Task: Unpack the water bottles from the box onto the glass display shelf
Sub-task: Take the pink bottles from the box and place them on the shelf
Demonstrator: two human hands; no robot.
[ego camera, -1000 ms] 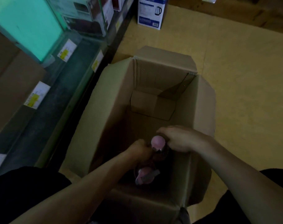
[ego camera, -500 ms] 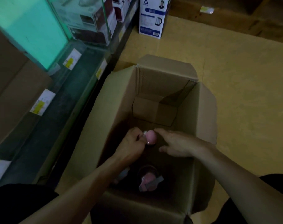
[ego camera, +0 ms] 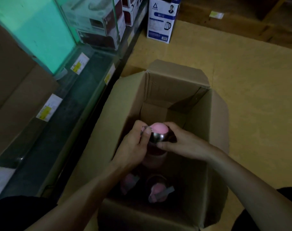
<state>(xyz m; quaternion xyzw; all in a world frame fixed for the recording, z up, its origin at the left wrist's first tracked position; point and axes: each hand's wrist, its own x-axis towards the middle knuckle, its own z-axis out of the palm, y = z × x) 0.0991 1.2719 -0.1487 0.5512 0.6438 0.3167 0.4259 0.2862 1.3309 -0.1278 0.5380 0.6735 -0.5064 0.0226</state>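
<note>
An open cardboard box (ego camera: 213, 130) stands on the floor. Over its middle, a water bottle with a pink cap and metal collar (ego camera: 158, 133) is held upright between both hands. My left hand (ego camera: 135, 145) grips its left side, thumb on the collar. My right hand (ego camera: 182, 144) curls round its right side. Two more pink-capped bottles (ego camera: 156, 192) stand low in the box's near end, partly hidden by my left forearm. The glass display shelf (ego camera: 72, 104) runs along the left.
Brown cartons and price tags (ego camera: 49, 107) sit on the glass shelf, with a green-lit panel above. Boxed appliances stand further along the shelf. A white and blue kettle box (ego camera: 160, 22) stands on the yellow floor beyond the cardboard box.
Both hands have lifted the pink-capped bottle from deep in the box up to its opening. My right hand has closed round it. The view has shifted back a little.
</note>
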